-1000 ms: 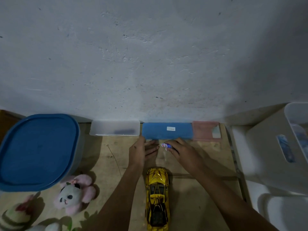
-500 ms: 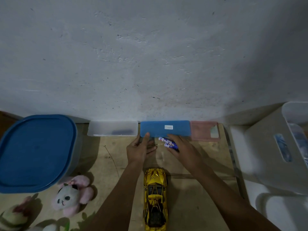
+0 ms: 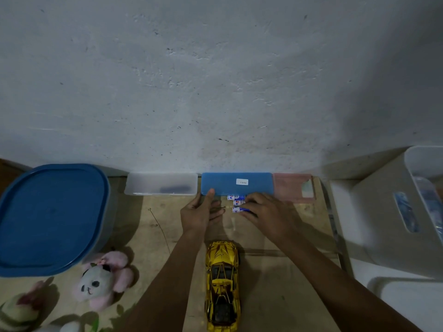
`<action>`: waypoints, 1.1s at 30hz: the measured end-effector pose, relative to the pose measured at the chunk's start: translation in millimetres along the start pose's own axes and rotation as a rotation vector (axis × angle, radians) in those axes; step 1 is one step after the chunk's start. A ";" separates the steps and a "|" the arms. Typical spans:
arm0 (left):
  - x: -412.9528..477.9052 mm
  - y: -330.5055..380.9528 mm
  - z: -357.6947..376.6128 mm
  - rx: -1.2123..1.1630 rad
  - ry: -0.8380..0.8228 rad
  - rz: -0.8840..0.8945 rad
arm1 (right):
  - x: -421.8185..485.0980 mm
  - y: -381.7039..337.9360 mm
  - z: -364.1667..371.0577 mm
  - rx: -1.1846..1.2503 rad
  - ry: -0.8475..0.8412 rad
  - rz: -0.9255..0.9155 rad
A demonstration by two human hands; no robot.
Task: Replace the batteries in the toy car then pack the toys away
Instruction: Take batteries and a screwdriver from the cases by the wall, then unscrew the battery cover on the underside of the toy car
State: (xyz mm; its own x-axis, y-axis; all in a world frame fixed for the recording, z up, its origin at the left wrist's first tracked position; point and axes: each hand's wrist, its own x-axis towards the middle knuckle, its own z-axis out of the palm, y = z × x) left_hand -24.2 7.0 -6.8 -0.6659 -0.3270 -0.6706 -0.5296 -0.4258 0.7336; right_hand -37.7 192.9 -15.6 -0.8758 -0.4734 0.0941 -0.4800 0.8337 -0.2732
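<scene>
Car (image 3: pixel 222 283) lies nearest, yellow, wheels down on the table (image 3: pixel 275 295), nose pointing away, between the two forearms and untouched. Its battery hatch is presumably underneath, so nothing of it shows.

Just beyond, the left hand (image 3: pixel 200 213) rests open on the table, thumb tip touching the near edge of the blue case (image 3: pixel 236 183), which looks like steadying. The right hand (image 3: pixel 268 213) lies beside it, fingers bent over three batteries (image 3: pixel 237 202); whether it grips them or only presses them down cannot be told.

The step looks like gathering fresh cells. They are round and will roll, so it is best to pinch them together with their ends aligned, lift them clear of the case edge, and set them beside the car before turning it over.

Against the wall, the clear case (image 3: pixel 161 184) holds something dark and blurred, and the pink case (image 3: pixel 293 188) is half in shadow. The case label is too small to read. The panda (image 3: pixel 100 280) and the blue tub (image 3: pixel 50 219) sit at the left; another plush is cut off at the corner.
</scene>
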 end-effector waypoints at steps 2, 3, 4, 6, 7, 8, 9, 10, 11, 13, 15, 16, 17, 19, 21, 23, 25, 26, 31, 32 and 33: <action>0.0 -0.4 -0.5 0.002 -0.008 0.001 | -0.4 -1.5 -3.4 -0.113 0.019 -0.022; 0.2 -0.5 -0.6 0.002 -0.011 0.003 | -0.2 -2.6 -5.2 -0.156 0.025 -0.002; 0.2 -0.3 -0.6 0.003 -0.012 0.006 | 0.6 -3.6 -6.5 -0.190 0.030 0.034; 0.7 -0.1 -0.6 0.003 -0.013 0.012 | 6.6 -2.1 -8.9 -0.223 -0.012 0.101; 1.0 -0.1 -0.6 0.002 -0.012 0.012 | 10.0 -0.1 -8.6 -0.203 -0.078 0.117; 1.2 -0.1 -0.5 0.003 -0.011 0.009 | 13.4 2.0 -7.6 -0.166 -0.156 0.119; 1.4 -0.1 -0.2 0.004 -0.011 0.006 | 16.6 4.1 -6.0 -0.117 -0.234 0.119; 1.7 -0.1 0.0 0.007 -0.011 0.003 | 19.3 5.8 -3.7 -0.078 -0.274 0.110; 2.1 0.0 0.5 0.006 -0.011 0.000 | 20.0 6.6 -1.4 -0.054 -0.289 0.102; 2.6 0.3 0.7 0.011 -0.002 -0.001 | 18.7 5.4 0.6 -0.035 -0.286 0.107; 2.5 -0.1 0.3 0.014 0.002 0.005 | 17.5 3.8 1.5 -0.016 -0.267 0.119; 2.3 -0.3 0.2 0.013 0.003 0.013 | 17.0 3.5 2.0 -0.010 -0.263 0.124; 0.8 0.2 0.4 0.008 0.002 0.021 | 17.2 3.2 1.4 -0.004 -0.262 0.128; -2.5 1.2 1.0 0.001 0.001 0.045 | 18.3 1.9 -0.4 0.013 -0.243 0.137; -5.6 0.4 -0.5 -0.009 0.016 0.075 | 19.7 -3.9 -3.5 0.033 -0.175 0.170; -9.5 -2.8 -6.0 0.032 0.085 0.146 | 22.8 -15.6 -7.5 0.035 -0.040 0.201; -13.6 -2.8 -15.3 0.088 0.194 0.253 | 31.4 -31.8 -9.0 0.041 0.078 0.175; -13.5 -2.1 -21.9 0.102 0.247 0.302 | 38.1 -41.3 -8.3 0.065 0.100 0.137; 10.2 22.3 -68.6 0.145 0.428 0.316 | 88.0 -97.9 -6.2 0.190 -0.075 -0.078; 18.1 28.3 -78.2 0.126 0.441 0.272 | 98.7 -107.5 -3.9 0.182 -0.126 -0.113; 23.7 35.0 -86.6 0.095 0.448 0.216 | 109.1 -116.1 -1.2 0.161 -0.164 -0.144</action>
State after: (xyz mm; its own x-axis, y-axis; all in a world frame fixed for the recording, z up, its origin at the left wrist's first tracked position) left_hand -13.0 -88.6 -6.6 -0.4858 -0.7379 -0.4685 -0.4639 -0.2366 0.8537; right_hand -77.6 44.8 27.5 -0.7726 -0.6348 -0.0099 -0.5733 0.7043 -0.4186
